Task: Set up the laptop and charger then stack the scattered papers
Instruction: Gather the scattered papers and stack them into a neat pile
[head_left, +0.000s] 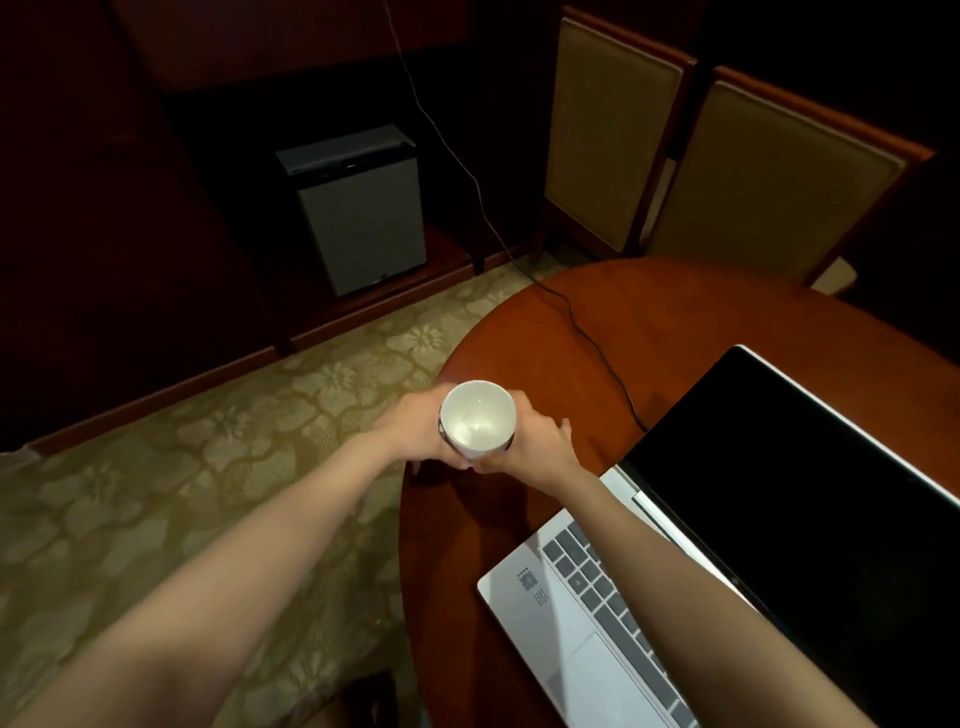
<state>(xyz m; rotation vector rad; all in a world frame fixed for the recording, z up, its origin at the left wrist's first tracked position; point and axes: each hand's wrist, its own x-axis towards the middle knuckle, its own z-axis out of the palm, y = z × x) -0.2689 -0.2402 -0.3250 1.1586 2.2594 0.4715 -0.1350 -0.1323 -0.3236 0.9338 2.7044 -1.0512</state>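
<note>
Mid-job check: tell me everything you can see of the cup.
The cup is small, round and white, glossy like ceramic, with a dark marking on its outer wall. It looks empty, with a glint of light in its bottom. It is upright, mouth toward the camera, at the left edge of the table. The left hand wraps its left side and the right hand its right. Whether its base touches the table cannot be told.
</note>
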